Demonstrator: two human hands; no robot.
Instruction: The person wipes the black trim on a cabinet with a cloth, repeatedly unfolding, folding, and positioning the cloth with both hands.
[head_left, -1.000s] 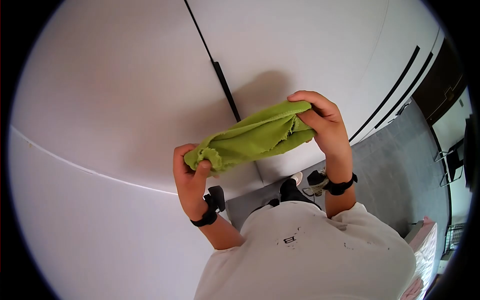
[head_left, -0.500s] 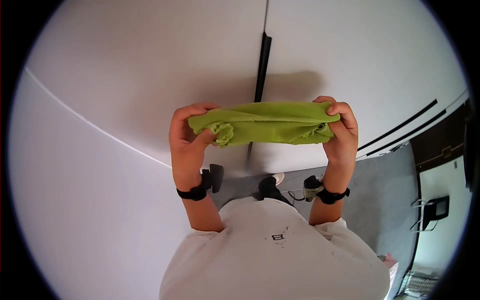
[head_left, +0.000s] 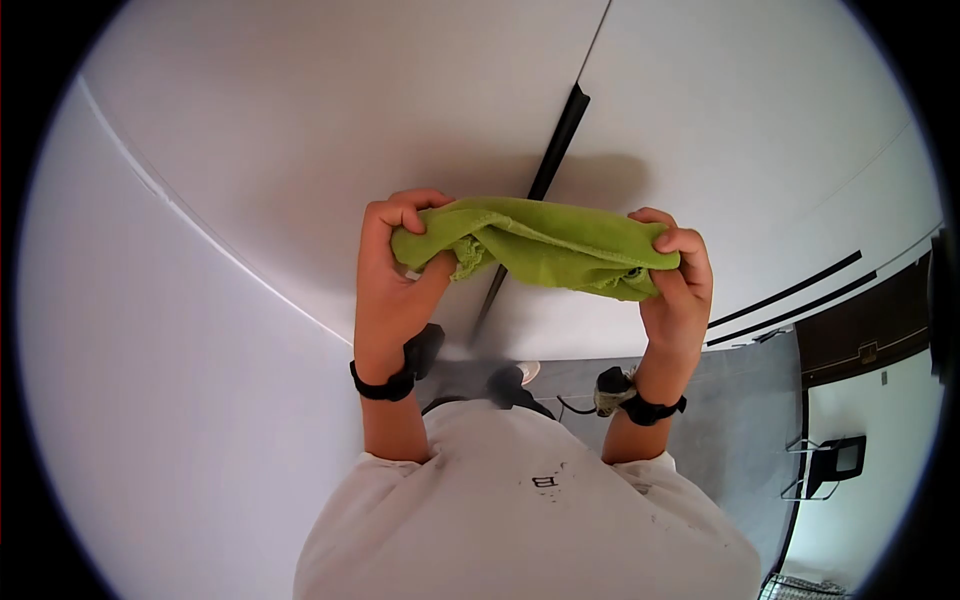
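Observation:
A folded green cloth point(head_left: 550, 245) is stretched sideways between my two hands, in front of white cabinet doors. My left hand point(head_left: 398, 265) grips its left end, with the thumb below and the fingers over the top; a ruffled edge bunches by that thumb. Its right end is pinched in my right hand point(head_left: 680, 275), near a small dark spot in the fabric. Each wrist wears a black strap with a small dark device.
Behind the cloth is a white cabinet door point(head_left: 330, 110) with a long black handle point(head_left: 560, 140). Grey floor point(head_left: 730, 430) lies below. A black chair point(head_left: 835, 465) stands at the right, near a dark brown door point(head_left: 870, 325).
The view has turned, so the cabinet handle and chair appear shifted. The cloth went from slanting up rightward to nearly level, and its left part is now more creased. Both hands kept hold.

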